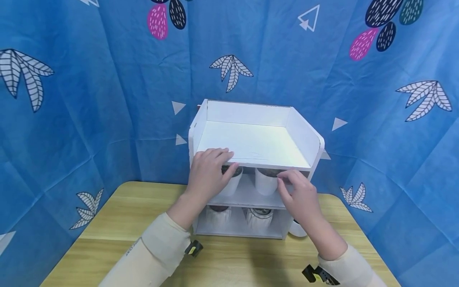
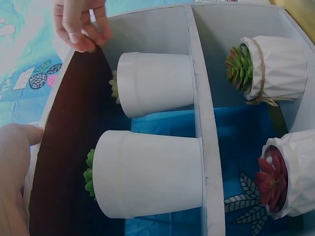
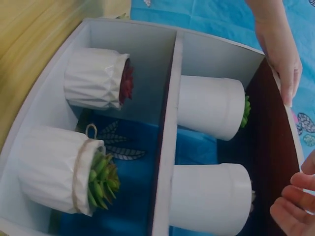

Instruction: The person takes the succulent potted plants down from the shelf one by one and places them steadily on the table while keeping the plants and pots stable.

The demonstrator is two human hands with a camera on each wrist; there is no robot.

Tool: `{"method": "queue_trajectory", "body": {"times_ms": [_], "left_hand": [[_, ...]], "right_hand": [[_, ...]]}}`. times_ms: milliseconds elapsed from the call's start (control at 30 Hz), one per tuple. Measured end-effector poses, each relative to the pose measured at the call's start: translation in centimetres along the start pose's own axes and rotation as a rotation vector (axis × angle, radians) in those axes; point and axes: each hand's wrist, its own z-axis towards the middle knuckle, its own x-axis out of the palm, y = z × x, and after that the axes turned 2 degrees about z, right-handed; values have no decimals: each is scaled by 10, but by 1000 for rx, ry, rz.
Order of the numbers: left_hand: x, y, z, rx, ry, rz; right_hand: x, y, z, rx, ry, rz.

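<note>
A person's left hand (image 1: 211, 169) lays its fingers close together along a white shelf unit (image 1: 251, 137); the right hand's (image 1: 297, 195) fingers bend loosely nearby, pinching nothing visible. The arrangement looks largely done: plain pots (image 2: 152, 174) stand above ridged pots (image 3: 51, 167), with another pot (image 1: 297, 230) left outside, beside the unit on the wood-grained tabletop (image 1: 125, 235). Patterned blue cloth (image 1: 79, 119) hangs behind.

The head view looks forward and down over shelf (image 1: 247, 137) and bench (image 1: 125, 207), while both wrist views, sideways and close, share four pots (image 2: 147, 172).
</note>
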Motion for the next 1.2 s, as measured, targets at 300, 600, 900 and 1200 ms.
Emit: {"method": "queue_trajectory", "body": {"times_ms": [300,600,900,1200], "left_hand": [[0,-1,0,2,-1,0],[0,-1,0,-1,5,9],[1,0,-1,-5,11,21],[1,1,-1,-7,9,25]], "right_hand": [[5,-2,-1,180,97,-45],[11,-3,0,317,221,-96],[21,-10,0,378,272,-43],[31,-20,2,474,319,100]]}}
